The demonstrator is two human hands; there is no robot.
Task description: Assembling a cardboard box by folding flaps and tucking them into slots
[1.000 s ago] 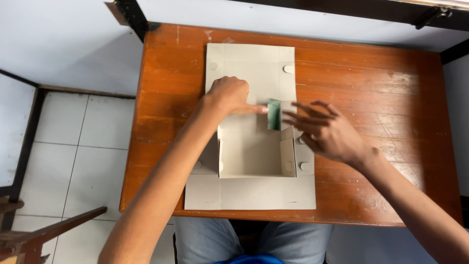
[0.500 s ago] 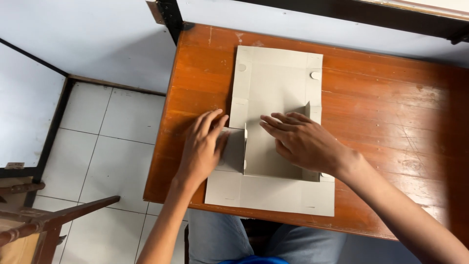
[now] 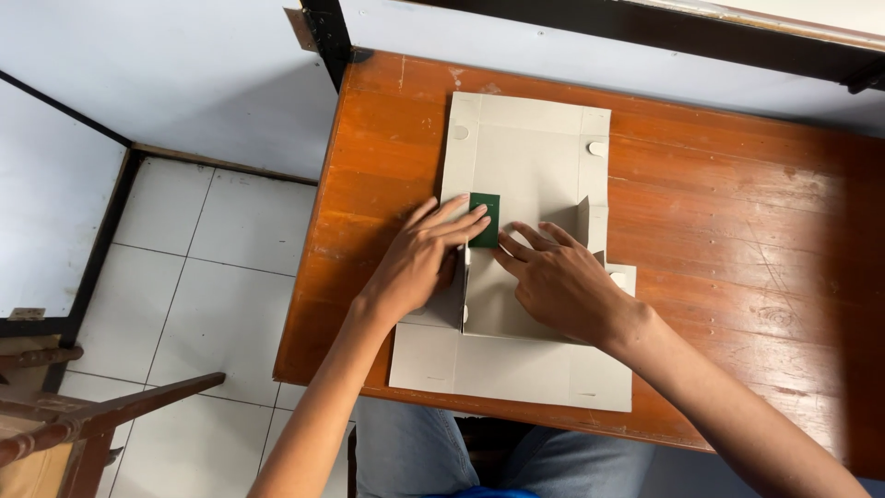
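both hands flat and open on a grey cardboard sheet [image 3: 530,166] on the desk [image 3: 737,231]; left hand [image 3: 419,263] fingertips touching a green tag [image 3: 485,219], right hand [image 3: 558,281] pressing the card, gripping nothing

There is only one view, from a camera on the person's head. It looks almost straight down on the wooden surface [image 3: 719,231] from above, at about arm's length, so both forearms enter from the lower edge. The white wall [image 3: 184,83] is at the top, the tiled floor [image 3: 212,277] on the left side.
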